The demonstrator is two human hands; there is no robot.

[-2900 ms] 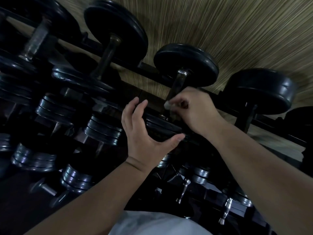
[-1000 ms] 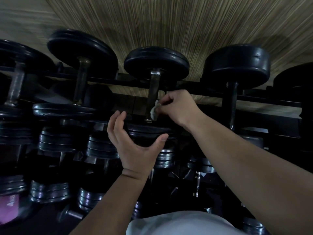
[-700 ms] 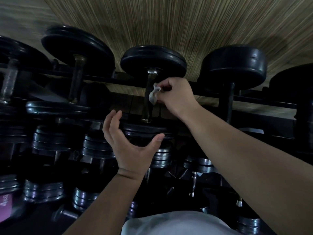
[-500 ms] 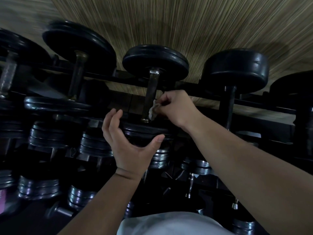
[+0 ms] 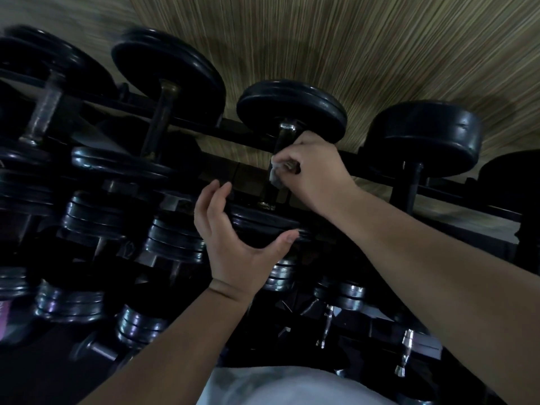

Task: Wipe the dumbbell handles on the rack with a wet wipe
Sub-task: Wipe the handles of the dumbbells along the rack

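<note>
Clutching mostly hidden wet wipe [image 5: 274,174], right hand [image 5: 314,168] apparently wraps handle [image 5: 268,196] (mid-shaft).

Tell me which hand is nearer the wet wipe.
Right. The right hand pinches the wet wipe against the dumbbell handle; the left hand sits lower, open around the near plate, apart from the wipe.

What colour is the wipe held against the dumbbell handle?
White wipe, pinched in the right hand, in the head view.

Far plate [image 5: 292,108] and near plate [image 5: 260,225] bound the handle [image 5: 268,195].
</note>
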